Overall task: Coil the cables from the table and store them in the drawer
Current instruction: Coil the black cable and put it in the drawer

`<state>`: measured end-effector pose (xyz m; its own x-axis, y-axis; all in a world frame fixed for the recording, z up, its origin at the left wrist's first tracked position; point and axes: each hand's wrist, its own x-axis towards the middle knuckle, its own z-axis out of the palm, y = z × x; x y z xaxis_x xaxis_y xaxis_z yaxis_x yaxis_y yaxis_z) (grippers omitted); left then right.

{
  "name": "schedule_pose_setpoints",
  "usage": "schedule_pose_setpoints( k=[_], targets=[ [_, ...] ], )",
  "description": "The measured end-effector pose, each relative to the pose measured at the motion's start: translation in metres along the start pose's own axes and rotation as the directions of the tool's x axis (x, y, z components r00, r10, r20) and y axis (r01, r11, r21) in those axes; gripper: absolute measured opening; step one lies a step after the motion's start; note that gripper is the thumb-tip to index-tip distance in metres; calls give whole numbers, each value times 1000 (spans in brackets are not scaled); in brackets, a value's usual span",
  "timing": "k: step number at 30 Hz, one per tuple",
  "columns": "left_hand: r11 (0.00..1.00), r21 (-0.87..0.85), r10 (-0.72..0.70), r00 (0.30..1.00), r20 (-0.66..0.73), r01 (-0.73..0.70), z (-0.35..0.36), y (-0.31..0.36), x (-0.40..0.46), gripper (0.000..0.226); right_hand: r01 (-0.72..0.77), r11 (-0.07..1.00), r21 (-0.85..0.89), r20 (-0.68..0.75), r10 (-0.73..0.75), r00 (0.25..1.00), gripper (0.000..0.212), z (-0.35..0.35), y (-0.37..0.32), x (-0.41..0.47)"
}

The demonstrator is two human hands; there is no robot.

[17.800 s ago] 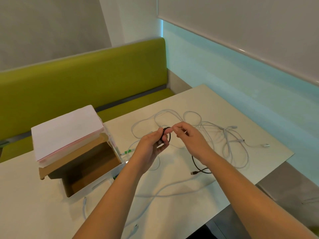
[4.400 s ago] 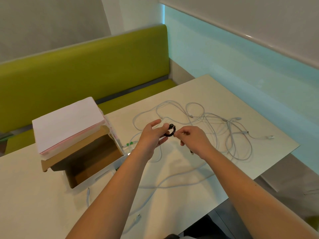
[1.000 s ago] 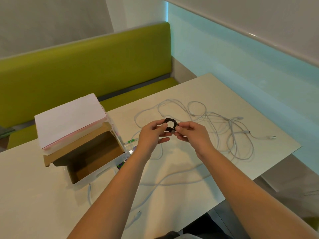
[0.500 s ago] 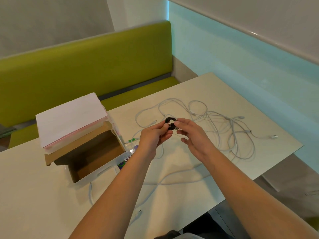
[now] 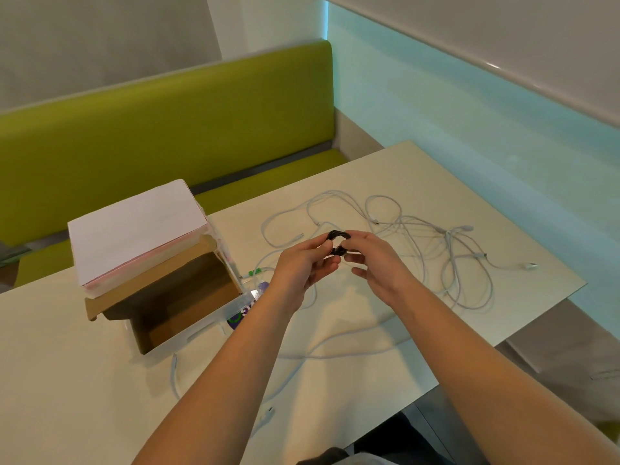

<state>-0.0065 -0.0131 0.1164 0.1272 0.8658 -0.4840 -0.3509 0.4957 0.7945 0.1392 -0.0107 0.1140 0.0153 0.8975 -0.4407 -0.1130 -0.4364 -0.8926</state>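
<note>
A small black cable coil [image 5: 338, 235] hangs above the table between both hands. My left hand [image 5: 303, 263] pinches its near side with thumb and fingers. My right hand [image 5: 375, 260] pinches the coil's right side, its lower fingers spread loosely. Several loose white cables [image 5: 449, 250] lie tangled on the table behind and to the right of the hands. One white cable [image 5: 335, 355] trails toward the near edge. The open drawer [image 5: 188, 307], brown inside, sits pulled out at the left, below a white box top [image 5: 134, 226].
The table [image 5: 67, 380] ends at a near-right edge [image 5: 503, 344], with floor beyond. A green bench [image 5: 167, 129] runs behind the table. A white plug end [image 5: 268, 412] lies near the front edge. Green connectors [image 5: 253, 272] peek out by the drawer's right side.
Over the last second both hands stayed on the black coil, turning it slightly; the right hand's fingers shifted along its right side. The loose black tail seen much earlier is now wound in.
</note>
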Motion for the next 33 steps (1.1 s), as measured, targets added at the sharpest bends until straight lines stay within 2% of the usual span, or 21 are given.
schedule_pose_setpoints(
  k=[4,9,14,17,24,29,33],
  targets=[
    [996,69,57,998,-2,-57,-5,-2,0,23,-41,993,-106,-7,40,999,28,2,0,-1],
    [990,93,110,993,-53,-105,-10,-1,3,24,-108,993,-47,113,112,987,30,5,-1,-2],
    [982,119,159,984,-84,-148,-13,1,7,24,-58,980,-188,29,64,998,27,13,-10,1],
    [981,123,162,980,-113,-148,-16,-2,7,25,-54,966,-255,17,60,998,20,17,-10,1],
    [993,62,105,982,-155,-97,-34,-7,3,22,-78,976,-205,145,109,983,14,30,-4,5],
    [992,50,122,964,-238,-113,-50,-5,0,23,-20,963,-270,88,46,995,36,48,2,15],
    [998,-50,36,972,-230,-49,-70,2,-5,26,-90,953,-289,174,145,974,43,63,17,21]
  ],
)
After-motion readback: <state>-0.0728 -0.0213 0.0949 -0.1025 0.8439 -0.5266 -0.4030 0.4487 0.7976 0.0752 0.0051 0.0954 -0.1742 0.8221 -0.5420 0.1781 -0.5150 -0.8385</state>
